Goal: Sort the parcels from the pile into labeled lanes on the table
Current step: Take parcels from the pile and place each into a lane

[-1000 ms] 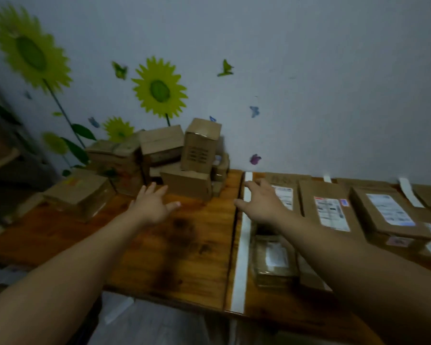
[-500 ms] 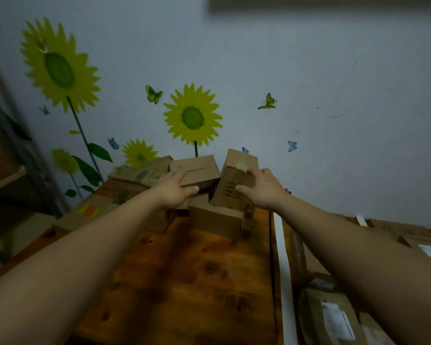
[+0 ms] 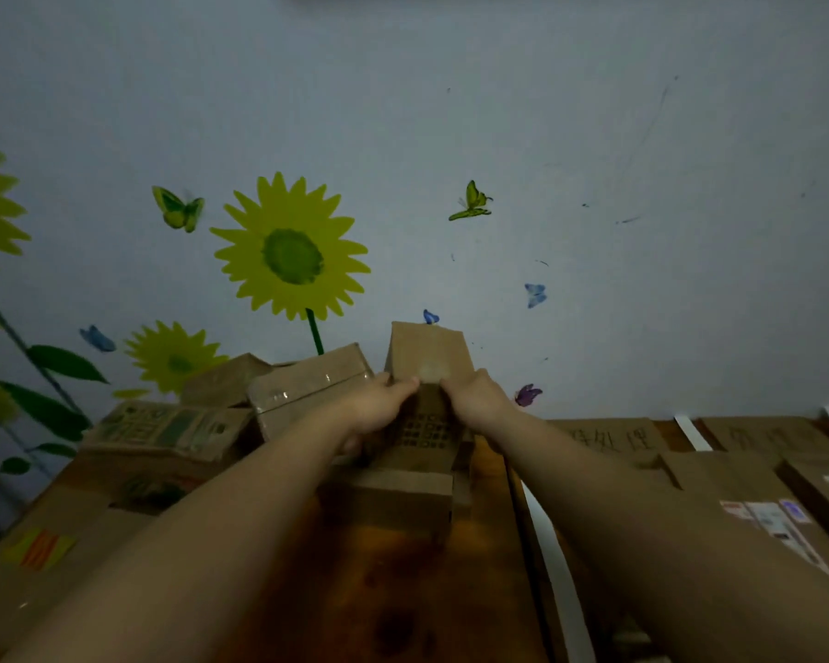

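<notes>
A tall upright cardboard parcel (image 3: 426, 356) with dark print on its front stands on top of the pile at the back of the wooden table (image 3: 403, 590). My left hand (image 3: 373, 408) grips its left edge and my right hand (image 3: 475, 398) grips its right edge. A flat box (image 3: 403, 495) lies under it. More parcels of the pile (image 3: 302, 385) sit to the left against the wall. A white tape strip (image 3: 558, 567) marks a lane border to the right.
Cardboard lane labels with handwriting (image 3: 613, 437) and sorted parcels with shipping labels (image 3: 766, 514) lie at the right. A printed box (image 3: 164, 428) and a large box with an orange sticker (image 3: 39, 547) sit left. The wall carries sunflower and butterfly decals.
Both hands have reached forward from the open table to the pile and closed on the tall parcel. The view has tilted up toward the wall.
</notes>
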`<state>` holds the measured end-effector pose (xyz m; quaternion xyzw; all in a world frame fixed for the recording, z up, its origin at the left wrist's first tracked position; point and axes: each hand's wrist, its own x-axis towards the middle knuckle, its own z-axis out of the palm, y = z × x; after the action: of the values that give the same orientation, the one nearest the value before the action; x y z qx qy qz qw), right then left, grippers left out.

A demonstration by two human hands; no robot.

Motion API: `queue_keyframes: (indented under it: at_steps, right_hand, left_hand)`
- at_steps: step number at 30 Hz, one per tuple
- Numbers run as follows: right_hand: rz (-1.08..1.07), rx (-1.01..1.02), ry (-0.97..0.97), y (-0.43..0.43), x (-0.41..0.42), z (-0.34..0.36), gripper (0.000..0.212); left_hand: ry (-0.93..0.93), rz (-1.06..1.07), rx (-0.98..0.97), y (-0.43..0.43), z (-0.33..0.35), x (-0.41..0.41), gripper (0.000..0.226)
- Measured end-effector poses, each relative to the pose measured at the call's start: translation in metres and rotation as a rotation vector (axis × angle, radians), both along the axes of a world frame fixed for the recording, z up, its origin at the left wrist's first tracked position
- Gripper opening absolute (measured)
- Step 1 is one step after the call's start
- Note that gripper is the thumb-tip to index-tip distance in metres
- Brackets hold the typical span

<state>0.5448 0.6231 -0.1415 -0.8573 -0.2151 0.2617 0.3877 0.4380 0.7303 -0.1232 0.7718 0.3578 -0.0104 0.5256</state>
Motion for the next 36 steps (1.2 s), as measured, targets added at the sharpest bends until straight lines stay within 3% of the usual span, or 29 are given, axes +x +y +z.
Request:
queue_keyframes:
  at_steps: [3,10,13,15,18,20,22,26,28,32,36]
  right_hand:
    - [-0.045,0.097,0.045,-0.003,-0.003,-0.002,0.025]
    - [-0.077,0.254,-0.047,-0.021,-0.040,0.017,0.077]
    - [-0.058,0.302,-0.134,-0.035,-0.073,0.025,0.084]
    - [-0.037,0.367,-0.093,-0.045,-0.097,0.028,0.072]
    - [-0.050,0.401,-0.028,-0.060,-0.140,0.038,0.051]
    - [-0.084,0.408,-0.015,-0.068,-0.165,0.043,0.051]
    - [-0.121,0.428,0.035,-0.071,-0.177,0.043,0.056]
    - [-0.207,0.438,0.123,-0.085,-0.210,0.046,0.087]
    - [-0.197,0.436,0.082,-0.097,-0.223,0.047,0.070]
    - [-0.175,0.476,0.012,-0.119,-0.237,0.052,0.038]
    - [-0.180,0.509,-0.061,-0.144,-0.244,0.059,0.035]
  left_hand:
    - [-0.007,-0.001,-0.111,0.001,-0.003,-0.001,0.045]
    - [-0.259,0.097,-0.251,-0.003,0.013,-0.036,0.042]
    - [-0.302,0.126,-0.340,-0.007,0.026,-0.065,0.075]
    - [-0.293,0.135,-0.367,-0.010,0.030,-0.089,0.093]
    - [-0.313,0.125,-0.365,-0.018,0.034,-0.127,0.072]
    - [-0.355,0.109,-0.428,-0.024,0.035,-0.151,0.060]
    - [-0.382,0.090,-0.462,-0.029,0.038,-0.169,0.054]
    - [-0.340,-0.018,-0.324,-0.045,0.040,-0.205,0.036]
    - [-0.343,-0.027,-0.294,-0.052,0.038,-0.217,0.037]
    - [-0.431,-0.020,-0.337,-0.070,0.042,-0.227,0.059]
    - [-0.527,-0.047,-0.339,-0.095,0.049,-0.228,0.069]
